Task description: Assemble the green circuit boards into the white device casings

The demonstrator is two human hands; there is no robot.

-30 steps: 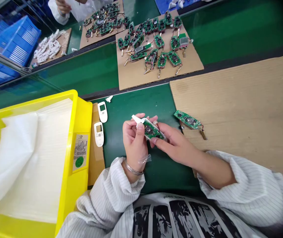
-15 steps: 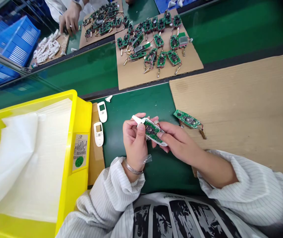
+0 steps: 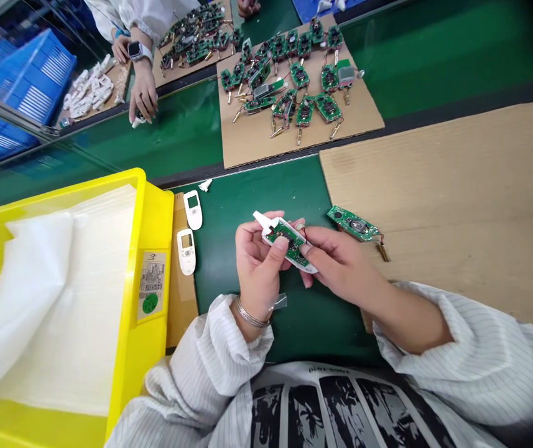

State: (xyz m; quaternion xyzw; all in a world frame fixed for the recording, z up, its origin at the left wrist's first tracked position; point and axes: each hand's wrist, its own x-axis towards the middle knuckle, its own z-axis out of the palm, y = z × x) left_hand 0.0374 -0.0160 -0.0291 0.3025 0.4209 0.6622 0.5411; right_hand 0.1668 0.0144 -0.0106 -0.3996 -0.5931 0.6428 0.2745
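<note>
Both hands hold one white plastic housing with a green circuit board lying in it. My left hand is closed around its upper left end, the thumb pressing on the board. A white pointed tip sticks out at that end. My right hand grips the lower right end, thumb on the board's edge. By the right fingers a small round disc hangs on red and black wires. Right of my hands, another circuit board with a brass-coloured part lies on cardboard.
Two white housing covers and a small white piece lie to the left, beside a yellow bin. Wired circuit boards crowd a cardboard sheet ahead. A co-worker's hand reaches over the far green surface near blue baskets.
My left thumb has slid from the tip's base onto the middle of the board. The held housing shifted slightly right. The co-worker's hand came nearer, holding a small piece.
</note>
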